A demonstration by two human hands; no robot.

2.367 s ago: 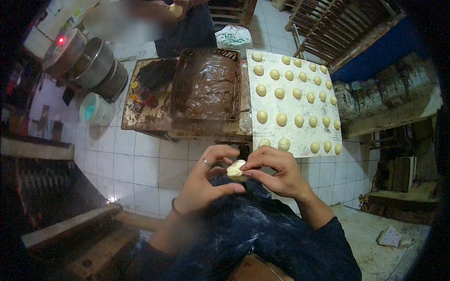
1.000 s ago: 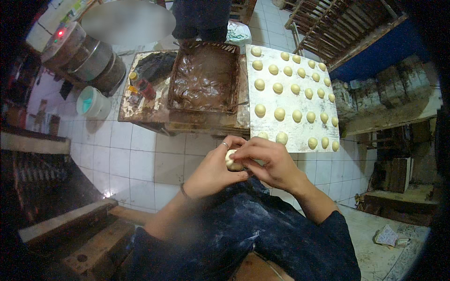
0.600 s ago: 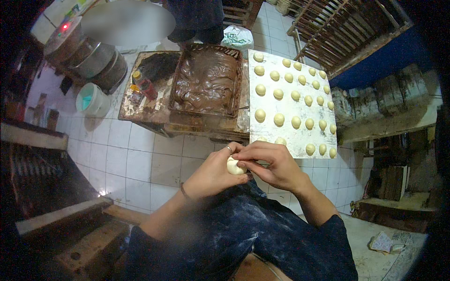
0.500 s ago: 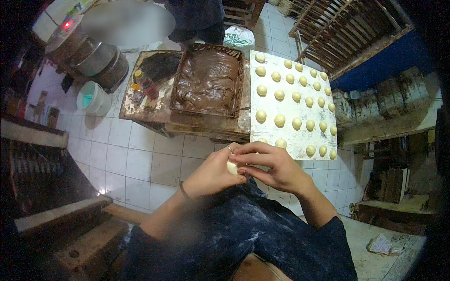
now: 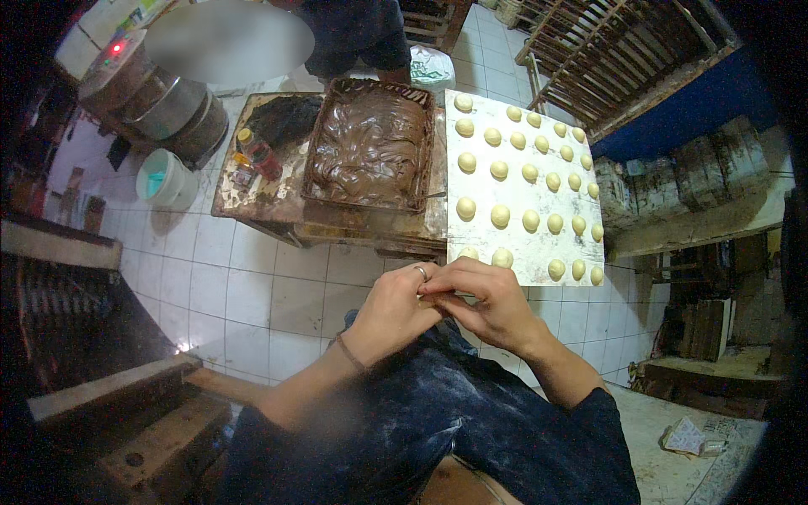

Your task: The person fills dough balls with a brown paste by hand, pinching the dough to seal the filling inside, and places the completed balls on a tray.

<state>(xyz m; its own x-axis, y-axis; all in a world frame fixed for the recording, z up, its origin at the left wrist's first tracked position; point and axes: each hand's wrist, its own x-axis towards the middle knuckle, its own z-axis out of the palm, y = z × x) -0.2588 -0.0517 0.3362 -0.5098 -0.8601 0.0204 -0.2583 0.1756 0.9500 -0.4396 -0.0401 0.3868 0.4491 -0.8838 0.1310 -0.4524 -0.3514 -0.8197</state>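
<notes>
In front of my waist, my left hand (image 5: pixel 396 307) and my right hand (image 5: pixel 492 301) meet, fingers closed around a piece of pale dough that they almost wholly hide. My right fingertips and thumb press in against the left fingers, one of which wears a ring. Just beyond my hands lies a white floured board (image 5: pixel 522 240), carrying rows of several round dough balls (image 5: pixel 500 216). To its left, a large rectangular tray (image 5: pixel 308 168) holds glossy dark-brown chocolate-like filling (image 5: pixel 366 147), with no hand on it.
The tray stands on a worn wooden table (image 5: pixel 231 189), beside a bottle (image 5: pixel 259 154) with a yellow cap. A white bucket (image 5: pixel 179 187) and a round metal machine (image 5: pixel 168 109) are at the left. Someone in dark clothes (image 5: pixel 353 34) is behind the table. Slatted wooden racks (image 5: pixel 606 50) stand far right.
The right fingers have closed further over the left hand, so the white dough that showed between them is now covered. The view has shifted slightly.
</notes>
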